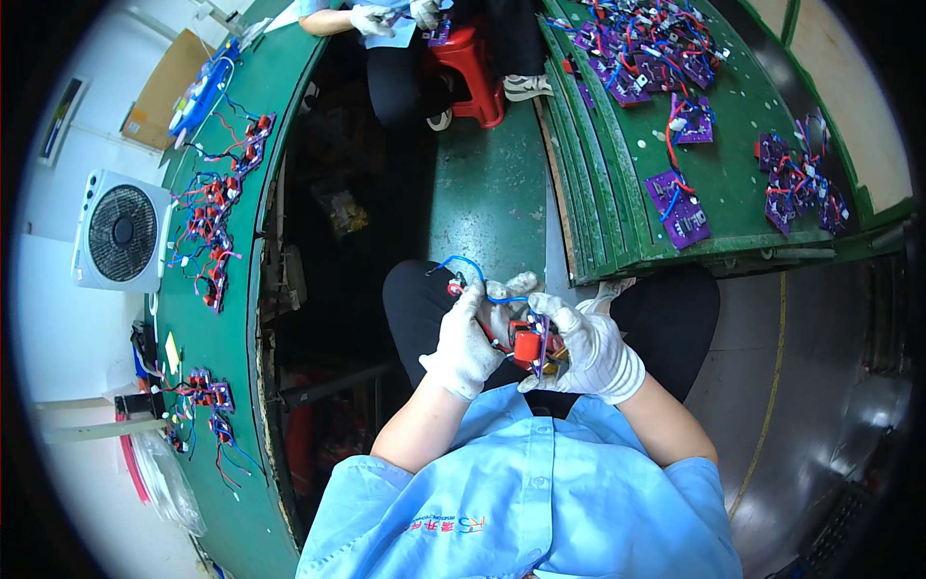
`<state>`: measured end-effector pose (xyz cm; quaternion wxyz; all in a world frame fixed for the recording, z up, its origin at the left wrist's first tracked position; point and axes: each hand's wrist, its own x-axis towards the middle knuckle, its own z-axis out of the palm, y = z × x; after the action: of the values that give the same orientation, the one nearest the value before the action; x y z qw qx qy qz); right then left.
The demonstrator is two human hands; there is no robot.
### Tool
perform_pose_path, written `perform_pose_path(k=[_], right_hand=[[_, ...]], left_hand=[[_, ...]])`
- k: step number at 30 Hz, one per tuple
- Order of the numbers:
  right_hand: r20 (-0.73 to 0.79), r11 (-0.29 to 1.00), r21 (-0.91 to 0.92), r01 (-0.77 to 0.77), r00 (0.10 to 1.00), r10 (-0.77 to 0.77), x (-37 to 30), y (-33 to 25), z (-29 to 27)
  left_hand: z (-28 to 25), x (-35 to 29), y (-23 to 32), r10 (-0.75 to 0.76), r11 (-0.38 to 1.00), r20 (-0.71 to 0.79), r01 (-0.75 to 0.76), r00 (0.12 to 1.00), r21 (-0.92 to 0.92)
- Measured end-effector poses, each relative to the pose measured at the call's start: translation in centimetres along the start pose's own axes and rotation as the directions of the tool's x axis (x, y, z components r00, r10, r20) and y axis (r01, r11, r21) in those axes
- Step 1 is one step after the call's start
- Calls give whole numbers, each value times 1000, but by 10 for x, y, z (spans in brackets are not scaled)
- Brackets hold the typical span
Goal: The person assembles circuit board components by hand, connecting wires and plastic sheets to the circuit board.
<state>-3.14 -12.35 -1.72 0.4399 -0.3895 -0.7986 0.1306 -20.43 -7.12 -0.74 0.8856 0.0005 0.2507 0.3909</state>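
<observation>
Both of my hands wear white gloves and meet above my lap. In my right hand (600,355) is a purple circuit board (542,338), held on edge, with a block-shaped red component (527,347) facing left. My left hand (463,345) is closed around wires beside the board. From those fingers a blue wire (467,261) loops up and away, its far end free. A small red and dark part (455,288) shows by the left fingertips; its kind is too small to make out.
On the left green bench (212,347) lie several wired purple boards (207,207) and a grey fan (122,230). A heap of similar boards (646,58) covers part of the right green bench (617,193). Ahead, a gloved co-worker's hand (374,19) shows near a red stool (477,82).
</observation>
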Motion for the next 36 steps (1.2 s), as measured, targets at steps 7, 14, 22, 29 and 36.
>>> perform_pose_path(k=[7,14,22,29,36], right_hand=[[-39,867,396,-301,938,344,-17,-15,12],[162,363,749,-553,685,710,-36,-23,8],[52,430,621,-655,582,812,-68,15,26],[18,462,664,-588,630,776,-83,26,30],[6,474,703,-529,672,741,-80,26,22]], left_hand=[[-9,-6,-11,291,824,53,-278,955,494],[-3,-4,-1,407,766,320,-511,856,391],[5,-19,4,150,161,641,-658,753,736],[15,-28,-3,69,583,385,-350,921,733],[18,-35,-1,-78,603,465,-330,882,727]])
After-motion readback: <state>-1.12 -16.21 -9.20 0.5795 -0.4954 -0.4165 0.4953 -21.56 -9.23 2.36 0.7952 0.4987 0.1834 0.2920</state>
